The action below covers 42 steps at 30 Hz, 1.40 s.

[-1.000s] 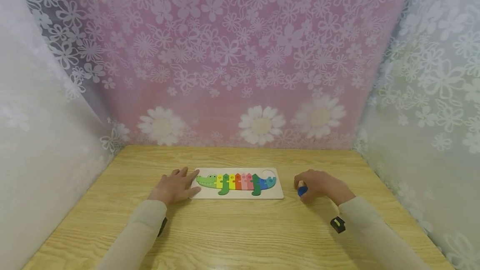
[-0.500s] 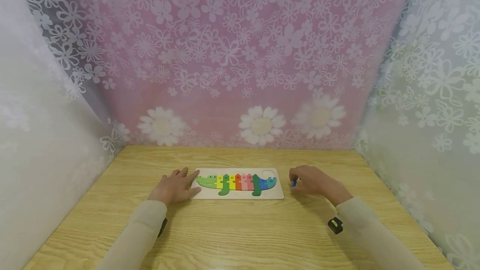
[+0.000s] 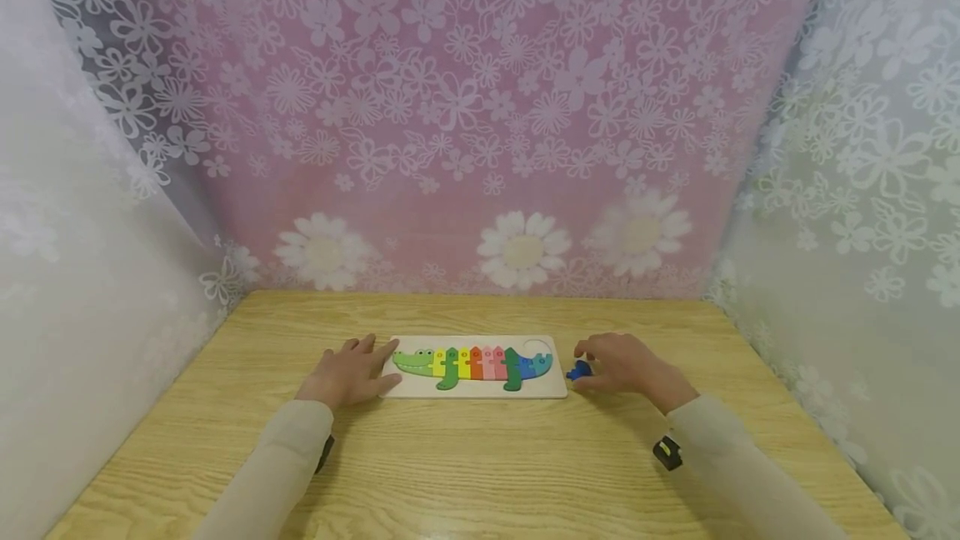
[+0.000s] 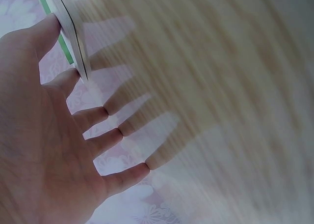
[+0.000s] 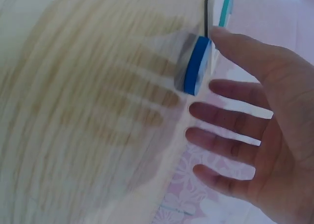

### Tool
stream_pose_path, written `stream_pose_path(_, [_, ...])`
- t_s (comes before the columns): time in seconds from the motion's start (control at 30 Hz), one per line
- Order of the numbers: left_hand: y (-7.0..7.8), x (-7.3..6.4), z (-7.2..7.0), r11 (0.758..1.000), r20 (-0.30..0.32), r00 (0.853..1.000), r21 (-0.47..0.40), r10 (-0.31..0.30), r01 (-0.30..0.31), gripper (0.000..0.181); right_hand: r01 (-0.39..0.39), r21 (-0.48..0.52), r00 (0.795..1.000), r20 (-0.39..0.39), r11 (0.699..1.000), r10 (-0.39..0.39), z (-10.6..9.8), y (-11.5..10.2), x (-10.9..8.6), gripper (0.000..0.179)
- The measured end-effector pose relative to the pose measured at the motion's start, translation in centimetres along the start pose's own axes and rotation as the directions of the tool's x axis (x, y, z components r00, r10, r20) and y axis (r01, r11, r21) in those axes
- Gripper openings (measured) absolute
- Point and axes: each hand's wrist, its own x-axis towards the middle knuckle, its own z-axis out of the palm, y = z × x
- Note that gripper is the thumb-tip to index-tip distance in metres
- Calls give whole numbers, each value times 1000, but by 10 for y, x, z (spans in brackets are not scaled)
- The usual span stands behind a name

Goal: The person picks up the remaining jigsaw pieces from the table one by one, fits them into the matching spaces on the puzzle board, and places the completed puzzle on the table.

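Note:
A pale wooden board (image 3: pixel 480 391) bears a colourful crocodile jigsaw (image 3: pixel 476 363), green at the head and blue at the tail, with a bare curled tail-tip outline. My left hand (image 3: pixel 348 373) rests at the board's left end, fingers spread, thumb and index finger on its edge (image 4: pixel 73 35). A small blue puzzle piece (image 3: pixel 578 372) lies on the table just off the board's right end. My right hand (image 3: pixel 630 367) is spread loosely around it, thumb tip right by the piece. In the right wrist view the blue piece (image 5: pixel 197 67) stands apart from the other fingers.
The wood-grain table (image 3: pixel 465 465) extends in front of the board. A pink floral cloth (image 3: pixel 450 148) hangs behind, and pale floral cloths (image 3: pixel 862 232) flank both sides. A dark strap device (image 3: pixel 667 452) sits at the right wrist.
My right hand has moved left toward the board with the blue puzzle piece, laid it down by the board's right end and loosened its fingers. The left hand and board have stayed still.

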Motion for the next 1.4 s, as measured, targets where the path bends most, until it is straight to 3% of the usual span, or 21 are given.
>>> stream_pose_path(0.23, [3,-2,-1,1000,9,1000,-8,1,-1,76,45,-34,999,-27,998,-46,5,-6,4,18])
stream_pose_path(0.57, [2,-2,-1,1000,-2,1000,-2,-3,3,78,19,-38,1000,-23,999,-20,5,-10,6,28])
stream_pose_path(1.03, [2,-4,-3,1000,-10,1000,5,4,-4,77,80,9,995,-68,997,-79,7,-9,10,15])
stream_pose_path(1.17, [2,-4,-3,1000,-11,1000,-1,4,-4,77,92,3,992,-82,996,-91,8,-8,10,25])
stream_pose_path(1.4, [1,-3,-2,1000,-6,1000,5,9,-9,77,31,-5,999,-25,1000,-31,8,-8,8,32])
